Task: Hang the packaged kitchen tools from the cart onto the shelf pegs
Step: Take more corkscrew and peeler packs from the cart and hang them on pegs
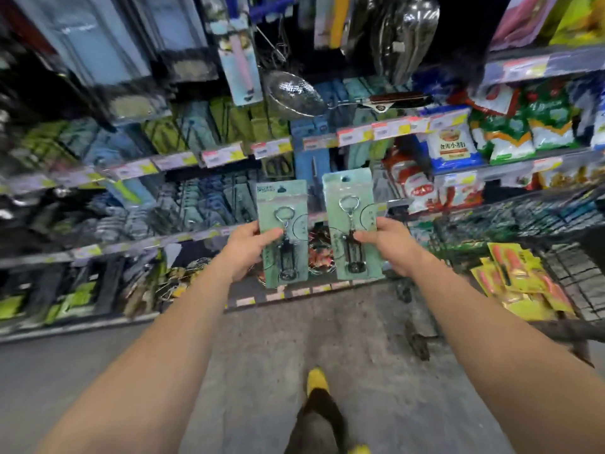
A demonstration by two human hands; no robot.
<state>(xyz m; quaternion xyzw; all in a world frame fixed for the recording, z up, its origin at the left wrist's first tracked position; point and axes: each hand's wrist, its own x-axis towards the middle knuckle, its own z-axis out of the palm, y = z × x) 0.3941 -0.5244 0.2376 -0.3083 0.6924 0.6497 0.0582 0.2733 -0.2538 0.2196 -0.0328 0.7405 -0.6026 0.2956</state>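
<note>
I hold two pale green carded packs, each with a metal corkscrew under clear plastic. My left hand (247, 249) grips the left pack (284, 204) by its left edge. My right hand (389, 245) grips the right pack (349, 191) by its right edge. Both packs stand upright side by side, a small gap apart, in front of the shelf pegs (209, 198) that carry hanging green and blue packaged tools. The wire cart (510, 221) stands at the right with yellow and orange packs (520, 280) lying in it.
Shelf rails with pink and yellow price tags (226, 156) run across the view. A metal strainer (294, 95) with a dark handle hangs above the packs. Bagged food (455, 142) fills the shelves at the right. Grey floor lies below, with my foot in a yellow shoe (317, 381).
</note>
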